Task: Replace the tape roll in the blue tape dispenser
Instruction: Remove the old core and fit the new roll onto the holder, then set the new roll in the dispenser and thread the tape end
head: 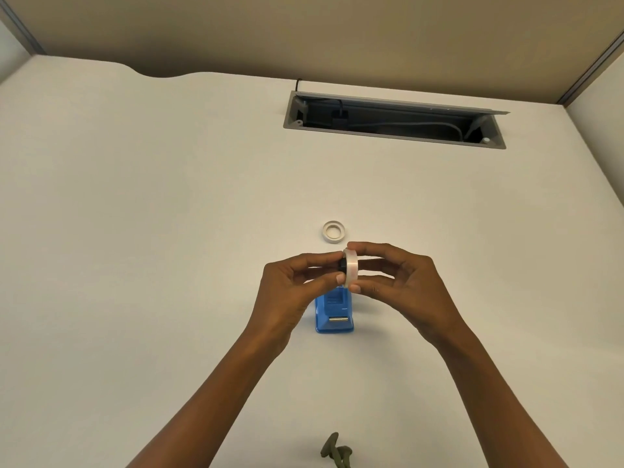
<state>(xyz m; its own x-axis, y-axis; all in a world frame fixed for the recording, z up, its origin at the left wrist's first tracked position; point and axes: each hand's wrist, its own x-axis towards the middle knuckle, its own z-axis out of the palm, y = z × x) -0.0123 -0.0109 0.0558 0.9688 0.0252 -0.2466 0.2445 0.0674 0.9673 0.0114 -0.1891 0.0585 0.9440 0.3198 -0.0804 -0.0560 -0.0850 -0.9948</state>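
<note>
The blue tape dispenser (334, 315) stands on the white desk (135, 231), its roll bay empty and its metal cutter at the near end. Above it both hands meet. My right hand (398, 282) grips a clear tape roll (351, 269) by its rim, held on edge. My left hand (290, 285) pinches a small black hub (342, 264) pressed against the roll's left side. A thin white ring, an empty tape core (333, 231), lies flat on the desk just beyond my hands.
A grey cable tray (393, 119) with cords inside is sunk into the desk at the back right. A beige partition wall runs behind the desk. A dark olive cord or strap (336, 450) shows at the bottom edge.
</note>
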